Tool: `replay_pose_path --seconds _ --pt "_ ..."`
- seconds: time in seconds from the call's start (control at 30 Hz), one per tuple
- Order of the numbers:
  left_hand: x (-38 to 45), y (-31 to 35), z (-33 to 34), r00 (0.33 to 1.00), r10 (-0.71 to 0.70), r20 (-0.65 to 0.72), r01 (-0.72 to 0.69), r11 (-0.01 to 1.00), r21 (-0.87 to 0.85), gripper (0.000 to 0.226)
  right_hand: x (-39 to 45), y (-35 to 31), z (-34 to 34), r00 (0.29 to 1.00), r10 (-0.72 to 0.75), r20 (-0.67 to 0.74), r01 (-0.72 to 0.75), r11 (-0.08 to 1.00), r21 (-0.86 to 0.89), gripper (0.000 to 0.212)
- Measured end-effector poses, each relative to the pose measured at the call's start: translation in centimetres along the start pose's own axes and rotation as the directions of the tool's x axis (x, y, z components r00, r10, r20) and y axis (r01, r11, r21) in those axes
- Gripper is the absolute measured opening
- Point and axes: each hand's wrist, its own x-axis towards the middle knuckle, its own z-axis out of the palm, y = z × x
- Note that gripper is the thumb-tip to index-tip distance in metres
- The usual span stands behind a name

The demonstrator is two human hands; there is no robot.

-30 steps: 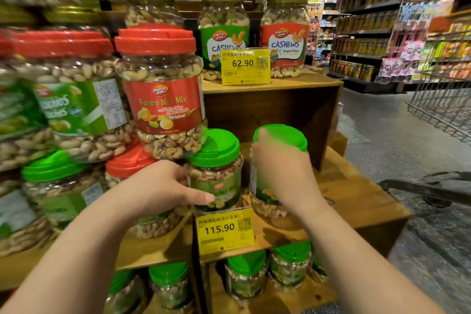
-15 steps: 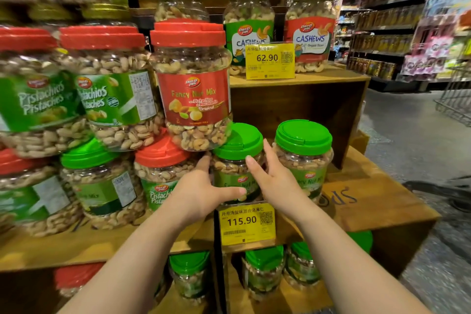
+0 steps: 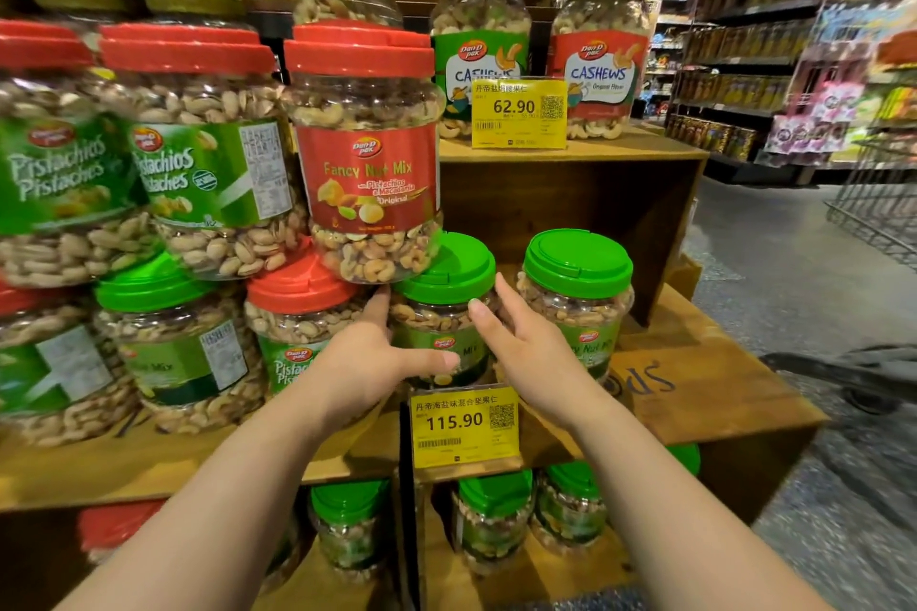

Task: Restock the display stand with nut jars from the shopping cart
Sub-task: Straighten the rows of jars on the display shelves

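A green-lid nut mix jar point(image 3: 446, 313) stands on the wooden display stand point(image 3: 694, 392), behind the 115.90 price tag point(image 3: 464, 427). My left hand point(image 3: 372, 362) grips its left side, thumb stretched across the front label. On the jar's right side my right hand point(image 3: 531, 352) holds it, fingers slipped between it and a second green-lid jar point(image 3: 578, 293) that stands free. A large red-lid Fancy Nut Mix jar point(image 3: 367, 164) rests partly on the held jar's lid.
Pistachio jars point(image 3: 208, 174) are stacked in rows to the left. Cashew jars point(image 3: 600, 65) stand on the upper step. More green-lid jars point(image 3: 496, 511) fill the shelf below. The wire shopping cart point(image 3: 873, 213) and its dark handle point(image 3: 843, 362) are at the right, over the aisle floor.
A second ago my right hand was setting the right green-lid jar on the stand. It has let go and moved left onto the middle jar. My left hand stayed on that jar.
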Motion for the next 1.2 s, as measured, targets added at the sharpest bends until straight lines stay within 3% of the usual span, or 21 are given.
replay_pose_path --seconds 0.17,0.33,0.67,0.83,0.9,0.97,1.03,1.1,1.17,1.2 --pt "0.1 0.6 -1.1 0.992 -0.021 0.121 0.022 1.0 -0.009 0.11 0.1 -0.3 -0.3 0.999 0.032 -0.003 -0.032 0.997 0.069 0.075" --pt "-0.3 0.6 -1.1 0.993 -0.052 0.107 0.052 0.999 0.001 0.124 0.4 0.0 -0.4 0.999 0.023 -0.029 -0.023 0.999 0.025 0.071" --pt "0.0 0.2 -1.0 0.994 -0.058 0.094 0.062 0.997 -0.049 0.127 0.3 0.2 -0.9 1.0 0.009 -0.024 -0.009 1.0 -0.013 0.078" --pt "-0.9 1.4 -1.7 0.985 -0.091 0.144 0.087 0.996 0.037 0.127 0.1 0.0 -1.1 1.0 0.015 -0.011 -0.015 0.999 0.032 0.08" --pt "-1.7 2.5 -2.8 0.972 -0.1 0.213 0.06 0.981 0.186 0.122 -0.1 -0.6 -1.3 1.0 0.019 0.007 -0.02 0.998 0.059 0.075" --pt "-2.8 4.0 -4.7 0.966 -0.117 0.231 0.025 0.93 0.366 0.105 -0.2 -1.5 -1.6 1.0 0.008 -0.013 -0.009 1.0 -0.021 0.081" --pt "-3.9 5.8 -6.8 0.99 -0.089 0.11 0.027 0.884 0.467 0.068 -0.3 -2.8 -2.2 0.996 -0.012 -0.09 -0.004 0.983 -0.182 0.082" --pt "-4.7 7.2 -8.7 0.993 0.012 -0.115 0.046 0.867 0.496 0.035 -0.6 -4.2 -2.7 0.978 -0.083 -0.192 0.032 0.967 -0.252 0.071" --pt "-5.2 8.0 -9.8 0.94 0.121 -0.32 0.055 0.87 0.49 0.029 -1.4 -6.1 -2.7 0.937 -0.176 -0.302 0.121 0.974 -0.192 0.062" --pt "-5.2 8.2 -9.9 0.914 0.159 -0.374 0.049 0.871 0.489 0.037 -1.6 -7.1 -2.7 0.915 -0.199 -0.35 0.151 0.976 -0.157 0.062"
